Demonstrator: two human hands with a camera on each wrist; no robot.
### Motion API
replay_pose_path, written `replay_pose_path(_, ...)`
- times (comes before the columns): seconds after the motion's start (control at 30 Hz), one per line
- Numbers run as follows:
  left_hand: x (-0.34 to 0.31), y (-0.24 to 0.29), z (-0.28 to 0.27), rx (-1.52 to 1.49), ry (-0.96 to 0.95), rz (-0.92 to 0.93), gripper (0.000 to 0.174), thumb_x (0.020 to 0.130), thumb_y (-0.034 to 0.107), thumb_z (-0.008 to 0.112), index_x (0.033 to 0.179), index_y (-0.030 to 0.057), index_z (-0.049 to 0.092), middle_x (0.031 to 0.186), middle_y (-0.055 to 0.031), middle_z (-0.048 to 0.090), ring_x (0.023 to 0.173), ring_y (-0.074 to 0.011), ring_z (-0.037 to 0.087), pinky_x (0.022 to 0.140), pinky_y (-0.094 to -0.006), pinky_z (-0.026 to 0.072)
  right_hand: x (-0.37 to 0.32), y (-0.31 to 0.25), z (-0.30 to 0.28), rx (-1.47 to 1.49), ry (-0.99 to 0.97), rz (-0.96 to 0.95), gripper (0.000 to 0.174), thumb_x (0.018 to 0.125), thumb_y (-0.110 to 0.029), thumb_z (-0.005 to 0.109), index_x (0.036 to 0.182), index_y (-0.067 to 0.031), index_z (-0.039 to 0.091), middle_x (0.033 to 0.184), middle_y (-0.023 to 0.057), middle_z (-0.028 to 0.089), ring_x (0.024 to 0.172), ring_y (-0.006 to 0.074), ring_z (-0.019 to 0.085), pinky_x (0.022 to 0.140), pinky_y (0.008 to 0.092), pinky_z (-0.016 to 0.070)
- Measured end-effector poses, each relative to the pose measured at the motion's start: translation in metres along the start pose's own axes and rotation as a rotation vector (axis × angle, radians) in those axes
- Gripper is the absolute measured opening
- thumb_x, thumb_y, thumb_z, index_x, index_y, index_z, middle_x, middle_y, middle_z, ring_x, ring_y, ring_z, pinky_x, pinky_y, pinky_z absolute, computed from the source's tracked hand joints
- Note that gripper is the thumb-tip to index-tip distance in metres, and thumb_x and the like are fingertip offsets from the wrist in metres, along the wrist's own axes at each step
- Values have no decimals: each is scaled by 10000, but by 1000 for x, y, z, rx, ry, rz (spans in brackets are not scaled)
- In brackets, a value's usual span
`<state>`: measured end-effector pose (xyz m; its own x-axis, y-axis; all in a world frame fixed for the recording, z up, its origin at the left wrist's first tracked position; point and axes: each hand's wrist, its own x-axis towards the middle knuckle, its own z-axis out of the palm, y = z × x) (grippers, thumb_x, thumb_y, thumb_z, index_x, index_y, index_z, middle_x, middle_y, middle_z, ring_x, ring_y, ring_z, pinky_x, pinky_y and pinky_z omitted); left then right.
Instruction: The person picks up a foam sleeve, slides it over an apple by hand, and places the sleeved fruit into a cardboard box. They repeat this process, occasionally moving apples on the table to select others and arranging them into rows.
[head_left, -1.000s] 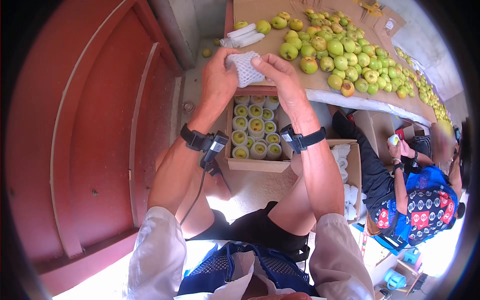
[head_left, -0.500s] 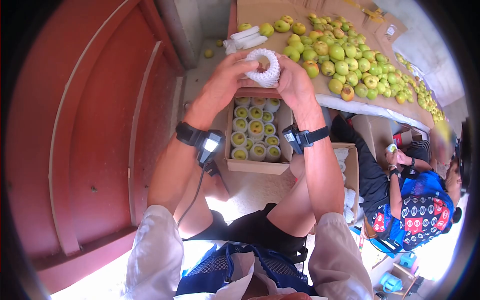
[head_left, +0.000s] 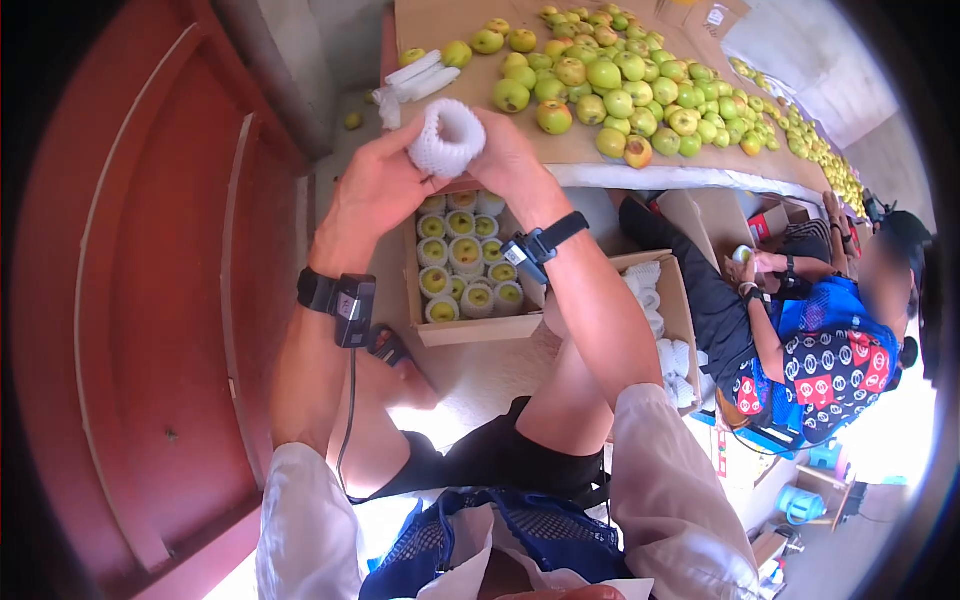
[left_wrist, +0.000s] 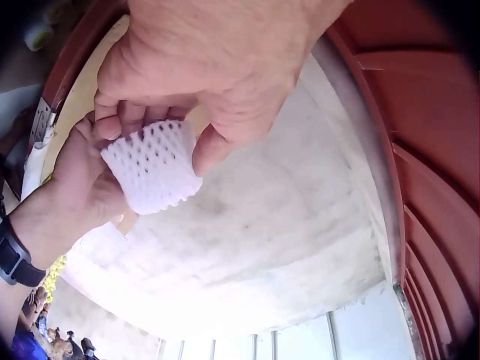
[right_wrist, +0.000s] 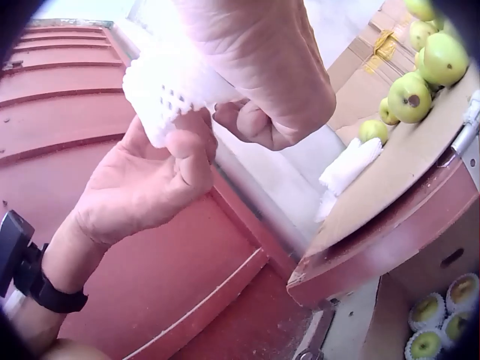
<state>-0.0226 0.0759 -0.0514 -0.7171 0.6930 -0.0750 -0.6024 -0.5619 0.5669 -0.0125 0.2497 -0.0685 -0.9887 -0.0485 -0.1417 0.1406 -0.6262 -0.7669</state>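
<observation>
Both hands hold a white foam net sleeve (head_left: 437, 152) in front of the table edge. Its round mouth is spread and faces up toward the head camera, with bare foam walls showing inside. On one side the left hand (head_left: 380, 178) grips it, thumb against the mesh in the left wrist view. From the opposite side the right hand (head_left: 508, 152) holds the sleeve wall, its fingers partly hidden behind the foam. In the right wrist view the left hand's fingers (right_wrist: 196, 154) curl at the sleeve's lower rim.
Many green apples (head_left: 620, 95) lie on the cardboard-covered table (head_left: 480, 88), near flattened white sleeves (head_left: 425, 80). Below, a carton (head_left: 470, 331) holds sleeved apples; another box (head_left: 683, 290) holds white foam sleeves. A red door (head_left: 150, 300) stands left. Another person (head_left: 820, 340) sits at right.
The sleeve was flatter a second ago; it has been spread into a round, open ring and turned mouth up. Both hands have shifted left in the head view, which has itself turned.
</observation>
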Motion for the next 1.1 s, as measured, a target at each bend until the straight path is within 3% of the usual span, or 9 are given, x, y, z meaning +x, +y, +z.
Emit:
replay_pose_path(0.13, -1, 2, 6, 11, 38, 48, 400, 968, 194, 641, 1314, 19, 543, 1305, -93, 585, 1201, -223, 553, 997, -392, 451, 14, 1, -11, -186, 117, -83, 289, 975, -283, 556, 1114, -57, 671, 1023, 43, 700, 912, 133, 626, 693, 288, 474)
replay_pose_path(0.27, 1, 13, -1, -25, 88, 131, 425, 962, 159, 639, 1343, 7, 527, 1339, -108, 571, 1248, -248, 532, 1056, -417, 431, 19, -10, -51, -552, 519, -283, 251, 892, -207, 663, 1076, -38, 686, 987, 62, 711, 908, 163, 639, 752, 354, 507)
replay_pose_path(0.33, 0, 18, 0, -30, 113, 163, 434, 962, 150, 636, 1353, 3, 520, 1349, -113, 565, 1264, -253, 522, 1067, -421, 425, 38, -11, -96, -845, 785, -510, 334, 847, -196, 716, 1124, -16, 663, 1009, 85, 691, 879, 230, 645, 812, 367, 506)
replay_pose_path(0.43, -3, 25, -1, -20, 131, 197, 441, 963, 146, 633, 1360, -3, 513, 1356, -117, 561, 1275, -254, 515, 1072, -423, 420, 29, -30, -111, -1133, 1110, -539, 461, 808, -249, 738, 1187, -16, 616, 1138, 185, 653, 1062, 374, 629, 896, 439, 513)
replay_pose_path(0.57, 3, 27, -4, -67, 124, 206, 445, 959, 139, 640, 1358, -11, 510, 1355, -117, 561, 1275, -251, 514, 1079, -423, 415, 32, -37, -140, -1362, 1045, -448, 663, 767, -349, 766, 1310, -49, 530, 1330, 182, 548, 1251, 371, 518, 1023, 458, 448)
replay_pose_path(0.77, 6, 27, 1, -72, 114, 209, 454, 958, 138, 647, 1356, -27, 504, 1354, -114, 561, 1267, -241, 517, 1081, -413, 415, 41, -40, -171, -1509, 800, -496, 734, 760, -334, 803, 1324, 50, 532, 1292, 247, 599, 1196, 337, 598, 1018, 383, 460)
replay_pose_path(0.87, 7, 28, -3, -40, 110, 201, 456, 960, 143, 645, 1357, -30, 502, 1352, -112, 563, 1264, -237, 519, 1079, -412, 416, 43, -43, -176, -1553, 747, -428, 721, 754, -349, 814, 1304, 40, 555, 1267, 225, 623, 1154, 316, 630, 1006, 358, 469)
replay_pose_path(0.97, 2, 29, -1, -23, 96, 221, 452, 963, 149, 642, 1356, -27, 506, 1351, -109, 564, 1261, -235, 521, 1076, -410, 418, 36, -41, -165, -1456, 728, -443, 664, 816, -405, 761, 1282, 30, 578, 1237, 196, 647, 1133, 304, 644, 895, 380, 506)
replay_pose_path(1.1, -5, 32, 6, -35, 83, 268, 438, 965, 157, 640, 1351, -15, 521, 1345, -106, 568, 1258, -235, 522, 1072, -406, 422, 18, -56, -123, -547, 446, -173, 573, 950, -450, 583, 1294, 7, 566, 1227, 192, 651, 1051, 286, 652, 718, 347, 477)
